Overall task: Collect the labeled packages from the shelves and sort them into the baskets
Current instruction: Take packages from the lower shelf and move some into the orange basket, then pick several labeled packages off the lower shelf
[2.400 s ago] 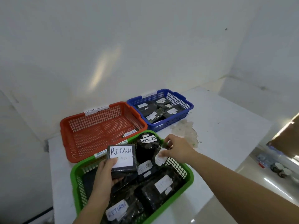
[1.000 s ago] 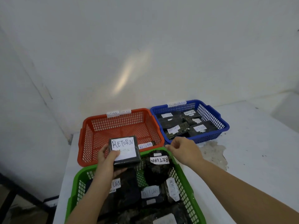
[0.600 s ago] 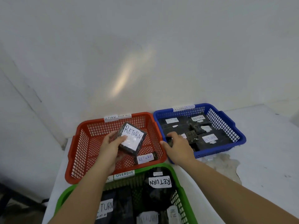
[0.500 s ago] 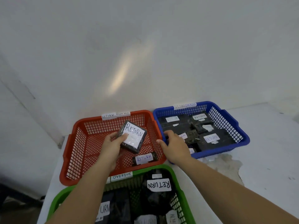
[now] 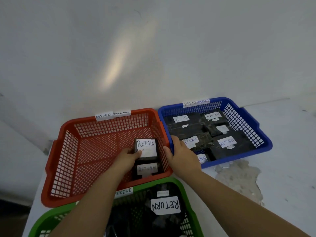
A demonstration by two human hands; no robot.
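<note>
Table: the white table carries three mesh baskets, close together, with a patch of flaked paint to the right of them.
Red basket: the red basket sits back left, tagged "RETURN" and "OVERDUE" on its far rim; this is where the work is.
Blue basket: the blue basket touches it on the right and holds several black packets with "RETURN" labels.
Green basket: the green basket is nearest, still loaded with dark packets.
Right hand: the right hand grips the red basket's right rim, fingers curled over the edge, steadying it.
Left hand: the left hand is down inside the red basket, fingers and thumb pinching the packet's left edge.
Held packet: the black "RETURN" package is low in the right half, just behind the smaller packet lying on the floor there.
Doing it well, I'd say: set it flat, label up, beside that smaller one rather than over its label; let go only once it rests, and keep the rim held so the basket doesn't slide.
</note>
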